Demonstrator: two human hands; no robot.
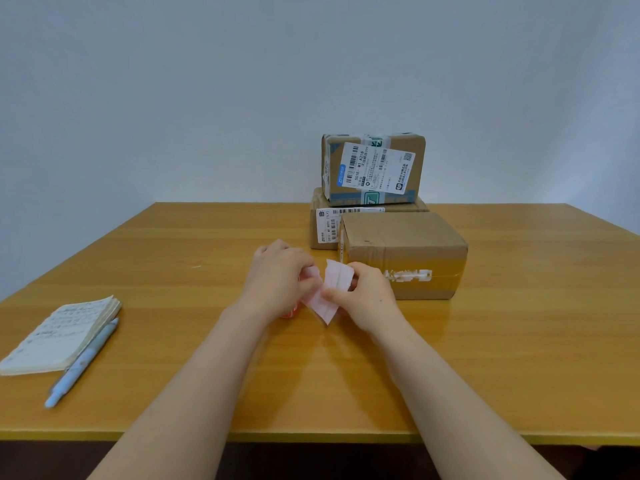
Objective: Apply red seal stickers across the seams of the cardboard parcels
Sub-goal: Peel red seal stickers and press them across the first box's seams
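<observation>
Fingers (331, 293) pinch sticker sheet (337, 277) edges, parcel (405, 251) beside

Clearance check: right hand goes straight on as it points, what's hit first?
Right hand, pinching the sticker sheet, aims forward-left: probably clips a corner of the near parcel, else the lower rear parcel. Depth unclear.

Parcels sitting right, notebook (59, 334) lying left.
Top parcel (374, 168) is resting on bottom parcel (323, 230); front parcel (405, 251) is lying before them; sticker sheet (332, 285) is being held just left of it; pen (81, 363) is lying just right of the notebook.
</observation>
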